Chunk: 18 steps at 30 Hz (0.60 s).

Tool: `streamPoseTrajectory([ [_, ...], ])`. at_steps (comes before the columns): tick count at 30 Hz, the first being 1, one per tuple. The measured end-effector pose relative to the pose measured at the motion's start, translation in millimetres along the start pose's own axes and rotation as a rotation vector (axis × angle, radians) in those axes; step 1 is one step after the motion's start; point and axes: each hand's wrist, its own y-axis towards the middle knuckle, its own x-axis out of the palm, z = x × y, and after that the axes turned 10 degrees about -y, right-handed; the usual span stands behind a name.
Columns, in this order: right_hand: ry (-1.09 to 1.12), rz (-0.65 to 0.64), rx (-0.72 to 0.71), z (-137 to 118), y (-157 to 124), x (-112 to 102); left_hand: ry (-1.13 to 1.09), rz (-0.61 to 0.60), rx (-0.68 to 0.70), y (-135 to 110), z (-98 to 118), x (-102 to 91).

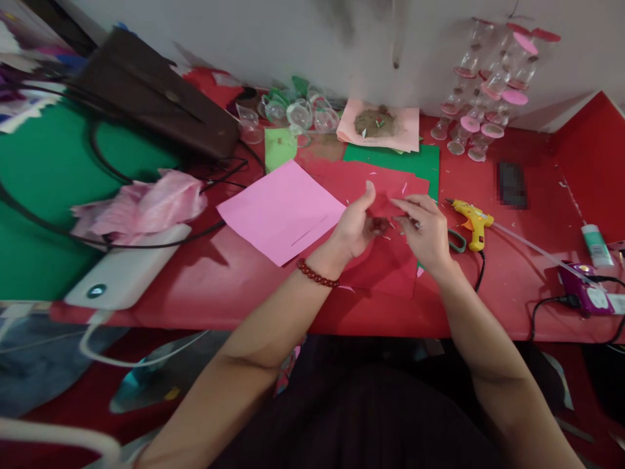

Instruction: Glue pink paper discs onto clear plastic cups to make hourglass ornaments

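Observation:
A small piece of red paper (383, 207) spans the gap between my two hands, over larger red sheets on the table. My left hand (355, 225), with a beaded bracelet at the wrist, supports it from the left, thumb raised. On the other side, my right hand (424, 228) pinches its edge with thumb and forefinger. The exact outline of the piece blends into the red sheets (390, 267) below. A pink sheet (286, 212) lies left of my hands. The green handle of scissors (458, 241) shows beside my right hand, the rest hidden.
A yellow glue gun (472, 223) lies to the right, its cord trailing forward. Clear plastic cups (299, 114) and a pink paper with a brown mound (375, 122) stand at the back. Strung cups (488, 91) are at the wall. A dark bag (156, 98) and white device (129, 267) are left.

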Motion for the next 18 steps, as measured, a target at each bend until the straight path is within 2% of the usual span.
streamPoseTrajectory([
  [5, -0.040, -0.011, 0.027, 4, 1, -2, -0.015, -0.030, -0.091, -5, 7, 7.8],
  [9, -0.033, 0.005, -0.032, 3, 4, -4, 0.011, -0.013, -0.161, -10, 14, 14.2],
  [18, 0.035, -0.009, 0.063, -11, 5, -7, 0.075, -0.088, -0.191, -7, 10, 5.7],
])
